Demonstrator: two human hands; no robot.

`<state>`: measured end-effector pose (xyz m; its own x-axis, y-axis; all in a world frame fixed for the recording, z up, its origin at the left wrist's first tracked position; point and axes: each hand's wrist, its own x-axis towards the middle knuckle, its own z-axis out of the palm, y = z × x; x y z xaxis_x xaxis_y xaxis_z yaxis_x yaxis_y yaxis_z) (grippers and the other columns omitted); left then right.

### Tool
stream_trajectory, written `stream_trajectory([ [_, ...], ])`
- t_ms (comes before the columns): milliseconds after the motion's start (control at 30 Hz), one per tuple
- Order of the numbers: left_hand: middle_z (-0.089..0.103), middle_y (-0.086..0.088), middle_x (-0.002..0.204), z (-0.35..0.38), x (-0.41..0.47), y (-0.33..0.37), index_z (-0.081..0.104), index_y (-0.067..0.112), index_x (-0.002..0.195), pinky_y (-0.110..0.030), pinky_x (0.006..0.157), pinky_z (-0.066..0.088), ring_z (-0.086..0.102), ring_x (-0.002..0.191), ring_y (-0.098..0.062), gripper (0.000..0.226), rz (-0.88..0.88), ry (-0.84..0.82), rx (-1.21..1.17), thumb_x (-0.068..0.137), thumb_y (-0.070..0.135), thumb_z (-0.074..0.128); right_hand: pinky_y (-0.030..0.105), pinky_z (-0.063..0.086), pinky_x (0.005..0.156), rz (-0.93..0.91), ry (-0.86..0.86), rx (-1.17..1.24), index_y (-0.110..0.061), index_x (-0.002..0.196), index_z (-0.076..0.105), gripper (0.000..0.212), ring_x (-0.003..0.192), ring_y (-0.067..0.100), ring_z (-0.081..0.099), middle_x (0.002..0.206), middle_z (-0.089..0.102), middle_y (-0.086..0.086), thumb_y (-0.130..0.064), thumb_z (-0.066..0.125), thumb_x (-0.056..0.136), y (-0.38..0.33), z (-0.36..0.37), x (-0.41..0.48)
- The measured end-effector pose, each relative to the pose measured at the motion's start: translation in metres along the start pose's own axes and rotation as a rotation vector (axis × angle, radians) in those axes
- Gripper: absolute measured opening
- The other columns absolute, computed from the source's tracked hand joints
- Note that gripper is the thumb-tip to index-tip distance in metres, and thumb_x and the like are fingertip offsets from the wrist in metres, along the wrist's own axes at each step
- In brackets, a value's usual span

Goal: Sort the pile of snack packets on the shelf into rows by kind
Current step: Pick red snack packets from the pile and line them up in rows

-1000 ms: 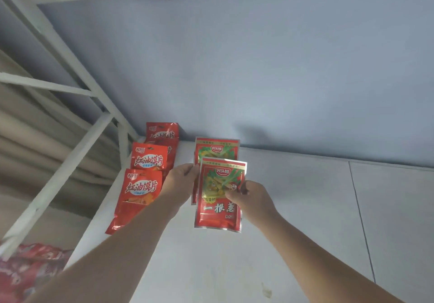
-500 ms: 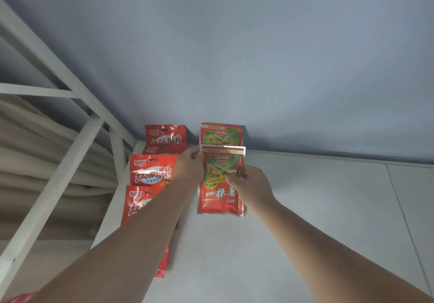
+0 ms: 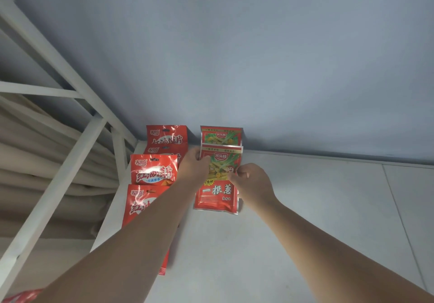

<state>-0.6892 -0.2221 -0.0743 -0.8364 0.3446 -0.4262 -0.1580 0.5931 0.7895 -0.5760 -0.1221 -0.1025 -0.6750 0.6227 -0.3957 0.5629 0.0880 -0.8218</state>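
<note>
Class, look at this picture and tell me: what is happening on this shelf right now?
A person is sorting snack packets on a white shelf against the wall. Both hands hold the front green-and-red packet: the left hand at its upper left corner, the right hand at its right edge. It overlaps another green-and-red packet behind it. To the left runs a row of four overlapping red packets, partly hidden by the left forearm.

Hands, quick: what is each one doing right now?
Left hand: pinching the upper left edge of the red foil snack packet with green onion picture.
Right hand: gripping the same packet's right edge.
</note>
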Motion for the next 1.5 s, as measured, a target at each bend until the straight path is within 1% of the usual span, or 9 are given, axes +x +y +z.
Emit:
stream_trajectory([
  [100,0.073,0.009,0.104,-0.002,-0.008,0.002,0.058,0.033,0.114,-0.049,0.082,0.064,0.075,0.089,-0.017,0.014,0.011,-0.018,0.017,0.103,0.025,0.054,0.017,0.047,0.066,-0.007,0.034,-0.011,-0.014,0.115,0.063,0.034,0.089,0.009,0.063,0.113,0.070,-0.003,-0.040,0.064,0.094,0.005,-0.011,-0.006],
  [233,0.067,0.015,0.097,-0.005,-0.029,0.006,0.054,0.027,0.113,-0.045,0.079,0.065,0.074,0.085,-0.015,0.010,0.045,-0.007,0.067,0.103,0.026,0.056,0.022,0.038,0.079,-0.008,0.049,-0.060,-0.014,0.127,0.061,0.040,0.102,0.008,0.054,0.127,0.064,-0.001,-0.038,0.061,0.095,0.020,-0.032,-0.018],
  [367,0.057,0.014,0.115,-0.008,-0.062,0.009,0.046,0.030,0.142,-0.041,0.081,0.063,0.071,0.096,-0.017,0.042,0.059,0.031,0.162,0.102,0.033,0.058,0.021,0.035,0.079,-0.054,0.047,-0.083,-0.015,0.123,0.064,0.035,0.098,0.005,0.051,0.124,0.065,-0.003,-0.037,0.062,0.095,0.032,-0.058,-0.037],
  [533,0.066,0.011,0.112,0.003,-0.108,0.003,0.057,0.025,0.134,-0.036,0.077,0.061,0.068,0.091,-0.009,0.036,0.096,0.022,0.226,0.099,0.030,0.060,0.024,0.039,0.084,-0.124,0.019,-0.088,-0.014,0.123,0.064,0.037,0.100,0.008,0.055,0.121,0.067,-0.001,-0.036,0.064,0.094,0.046,-0.088,-0.065],
  [700,0.062,0.004,0.136,0.036,-0.149,0.002,0.056,0.019,0.141,-0.029,0.094,0.049,0.059,0.119,-0.015,0.047,0.168,-0.081,0.300,0.096,0.028,0.063,0.025,0.043,0.085,-0.150,0.010,-0.105,-0.017,0.125,0.062,0.038,0.103,0.010,0.059,0.120,0.067,-0.002,-0.038,0.064,0.094,0.061,-0.118,-0.106],
  [767,0.063,0.005,0.133,0.049,-0.165,0.005,0.057,0.017,0.139,-0.018,0.081,0.046,0.058,0.112,-0.010,0.043,0.231,-0.146,0.305,0.097,0.027,0.063,0.025,0.044,0.086,-0.141,0.033,-0.117,-0.017,0.125,0.062,0.038,0.103,0.010,0.060,0.121,0.066,-0.003,-0.038,0.063,0.094,0.068,-0.131,-0.127],
  [933,0.067,0.007,0.127,0.076,-0.192,0.009,0.062,0.019,0.131,-0.011,0.074,0.047,0.064,0.105,-0.005,0.037,0.393,-0.327,0.341,0.096,0.030,0.064,0.024,0.044,0.086,-0.069,0.184,-0.073,-0.017,0.124,0.063,0.038,0.102,0.008,0.061,0.120,0.067,-0.004,-0.038,0.065,0.093,0.089,-0.153,-0.180],
  [1333,0.070,0.011,0.121,0.176,-0.301,0.020,0.066,0.027,0.122,-0.026,0.090,0.055,0.068,0.106,-0.006,0.028,0.643,-0.674,0.415,0.095,0.034,0.065,0.021,0.041,0.083,0.090,0.563,0.019,-0.018,0.122,0.064,0.036,0.099,0.005,0.060,0.114,0.067,-0.008,-0.038,0.064,0.092,0.166,-0.225,-0.340],
  [1500,0.072,0.011,0.119,0.239,-0.360,0.036,0.067,0.026,0.121,-0.019,0.081,0.052,0.069,0.103,-0.005,0.027,0.717,-0.777,0.433,0.094,0.031,0.066,0.017,0.041,0.078,0.112,0.685,0.075,-0.017,0.123,0.064,0.036,0.100,0.005,0.060,0.116,0.068,-0.006,-0.037,0.064,0.093,0.208,-0.275,-0.390],
])
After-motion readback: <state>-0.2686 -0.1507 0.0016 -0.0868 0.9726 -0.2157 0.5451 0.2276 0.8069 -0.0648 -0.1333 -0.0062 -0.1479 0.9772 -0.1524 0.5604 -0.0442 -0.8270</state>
